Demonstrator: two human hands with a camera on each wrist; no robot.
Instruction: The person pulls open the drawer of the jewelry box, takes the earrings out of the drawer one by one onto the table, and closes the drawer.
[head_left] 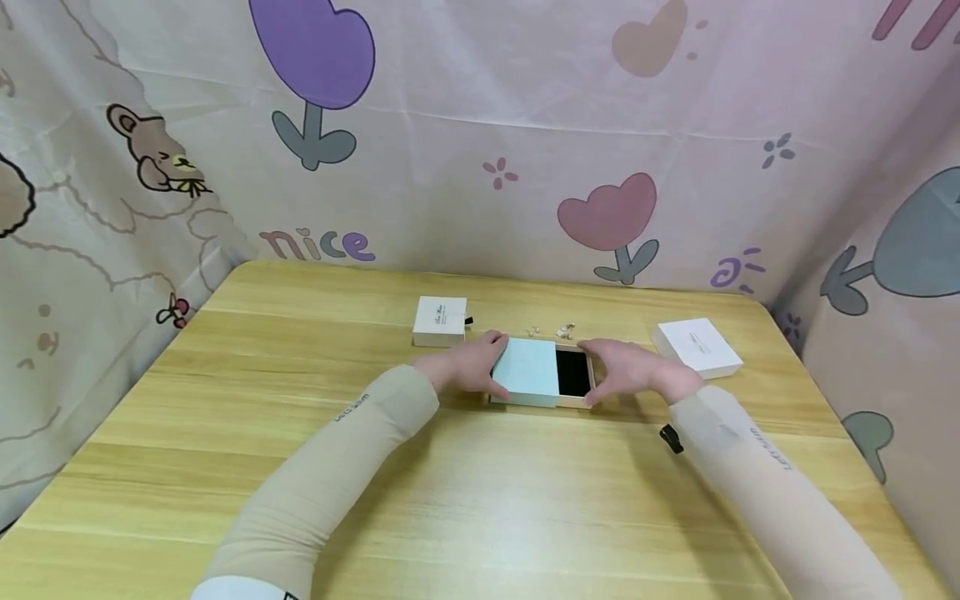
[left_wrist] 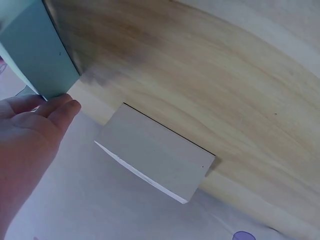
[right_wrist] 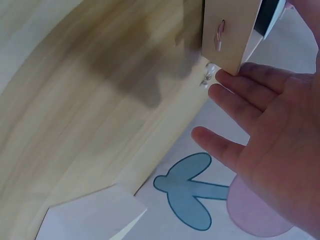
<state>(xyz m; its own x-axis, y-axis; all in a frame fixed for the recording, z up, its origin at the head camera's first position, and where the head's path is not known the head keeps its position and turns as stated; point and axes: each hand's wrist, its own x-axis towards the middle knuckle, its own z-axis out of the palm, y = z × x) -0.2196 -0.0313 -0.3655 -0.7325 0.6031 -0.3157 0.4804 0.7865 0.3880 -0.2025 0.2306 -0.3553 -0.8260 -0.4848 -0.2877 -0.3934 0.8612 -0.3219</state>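
Observation:
A light blue jewelry box lies on the table, its drawer slid partly out to the right, showing a black lining. My left hand grips the blue sleeve at its left end, thumb on the near side and fingers at the far side. On the right, my right hand spans the drawer's outer end, with its thumb at the near corner and fingertips at the far one. The right wrist view shows a small ribbon loop on the drawer's front. Small shiny earrings lie just behind the box.
A white box with a black tab stands behind my left hand. Another white box sits to the right, past my right hand. Printed cloth hangs along the back and both sides of the wooden table.

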